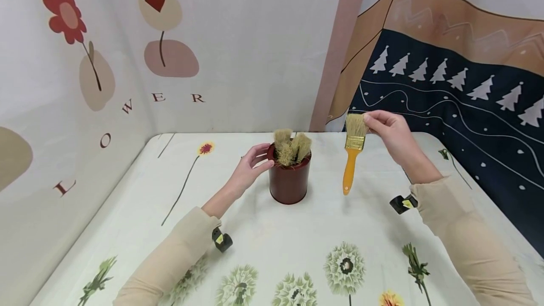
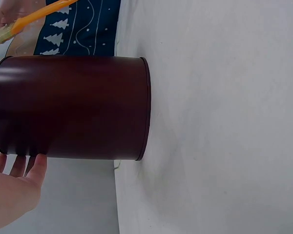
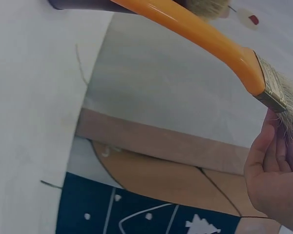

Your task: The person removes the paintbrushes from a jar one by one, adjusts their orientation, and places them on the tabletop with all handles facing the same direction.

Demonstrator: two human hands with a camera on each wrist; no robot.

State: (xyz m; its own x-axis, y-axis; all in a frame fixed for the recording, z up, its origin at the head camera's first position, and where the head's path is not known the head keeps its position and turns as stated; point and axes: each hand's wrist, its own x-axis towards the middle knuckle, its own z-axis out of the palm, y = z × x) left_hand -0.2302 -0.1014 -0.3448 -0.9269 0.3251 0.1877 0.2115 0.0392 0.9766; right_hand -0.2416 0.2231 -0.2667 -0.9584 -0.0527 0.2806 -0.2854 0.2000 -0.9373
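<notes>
A dark red can (image 1: pixel 289 184) stands upright on the table, also large in the left wrist view (image 2: pixel 73 107). Bristle heads of brushes (image 1: pixel 285 149) stick up out of it; whatever is below the rim is hidden. At its left side near the rim, my left hand (image 1: pixel 246 170) touches the can with its fingertips and thumb. To the right of the can, my right hand (image 1: pixel 393 137) pinches a flat paintbrush (image 1: pixel 350 162) by its pale bristles. The brush hangs in the air with its orange handle down. In the right wrist view the fingers (image 3: pixel 259 151) meet at the bristles.
A white cloth printed with flowers (image 1: pixel 255 230) covers the table. Behind it hangs a pale curtain (image 1: pixel 255 51) with flower prints and lettering. A dark blue fabric with white trees (image 1: pixel 446 98) hangs at the right.
</notes>
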